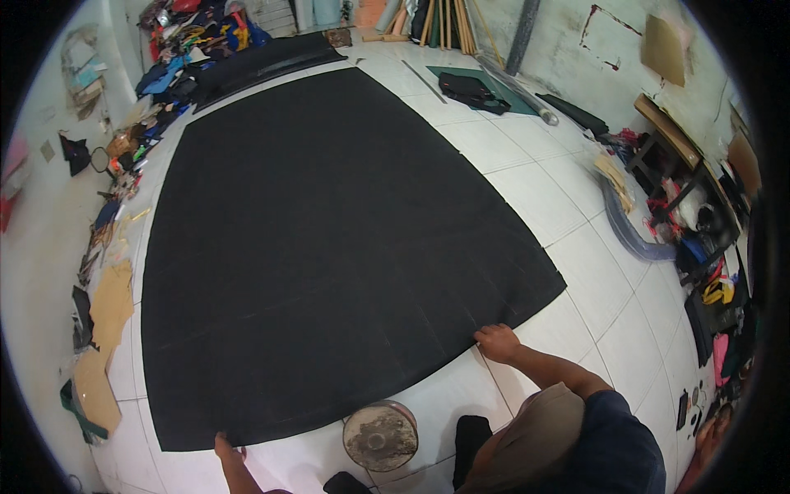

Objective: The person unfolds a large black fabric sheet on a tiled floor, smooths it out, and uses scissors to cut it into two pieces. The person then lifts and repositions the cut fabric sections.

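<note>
A large sheet of black fabric lies spread over the floor, broad and nearly flat, with a few faint pale lines across it. At its near left corner, my left hand pinches the edge, thumb on top and fingers mostly under the cloth. Farther right along the same near edge, my right hand is closed on the fabric, its arm reaching past my bent knee. Between my hands, just off the edge, stands a round, worn, stained block.
White floor tiles surround the sheet. Past its far end lies a black roll, near heaped clothes. Tan board pieces lie left. Back right are a green mat and a clear-wrapped tube. Clutter surrounds a wooden bench.
</note>
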Available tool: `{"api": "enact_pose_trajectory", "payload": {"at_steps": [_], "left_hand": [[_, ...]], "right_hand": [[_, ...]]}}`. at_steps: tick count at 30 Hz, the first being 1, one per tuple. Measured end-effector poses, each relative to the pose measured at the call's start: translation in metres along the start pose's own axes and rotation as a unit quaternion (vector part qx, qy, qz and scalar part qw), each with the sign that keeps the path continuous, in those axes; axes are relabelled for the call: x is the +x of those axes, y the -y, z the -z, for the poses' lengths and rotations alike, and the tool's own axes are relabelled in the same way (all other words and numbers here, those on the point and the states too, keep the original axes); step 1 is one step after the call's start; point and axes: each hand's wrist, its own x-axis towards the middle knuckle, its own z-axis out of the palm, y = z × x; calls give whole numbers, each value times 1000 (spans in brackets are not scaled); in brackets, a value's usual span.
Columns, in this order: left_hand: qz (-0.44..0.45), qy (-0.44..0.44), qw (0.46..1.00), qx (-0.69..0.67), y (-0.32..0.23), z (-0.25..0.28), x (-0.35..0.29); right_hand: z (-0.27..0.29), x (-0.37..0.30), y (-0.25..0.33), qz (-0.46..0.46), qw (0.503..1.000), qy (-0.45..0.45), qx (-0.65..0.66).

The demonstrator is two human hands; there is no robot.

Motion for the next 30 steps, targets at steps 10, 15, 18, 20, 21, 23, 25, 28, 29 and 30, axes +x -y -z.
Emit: {"api": "enact_pose_trajectory", "payload": {"at_steps": [10, 15, 18, 20, 21, 23, 25, 28, 29, 30], "left_hand": [[-53, 24, 980, -193, -2, 13, 26], [-75, 25, 986, -146, -4, 15, 17], [-40, 65, 974, -213, -21, 12, 13], [-120, 10, 967, -224, -36, 23, 25], [-175, -24, 967, -182, -42, 26, 31], [-180, -103, 978, -20, -42, 4, 13], [-250, -87, 963, -45, -62, 2, 15], [-277, -90, 956, -42, -96, -23, 22], [-269, -66, 961, -13, -109, -38, 19], [-263, -39, 964, 14, -124, -60, 9]], "right_hand": [[-20, -23, -50, -124, 986, -105, -28], [-13, -44, -78, -276, 956, -86, 50], [-27, -41, -99, -295, 942, -160, 27], [-23, -24, -101, -332, 927, -140, 106], [-25, -19, -107, -341, 920, -150, 122], [-20, -25, -125, -349, 906, -189, 145], [-15, -3, -135, -339, 906, -218, 125], [9, 33, -162, -293, 925, -223, 92], [24, 43, -174, -288, 934, -199, 72], [42, 54, -185, -284, 941, -176, 52]]}}
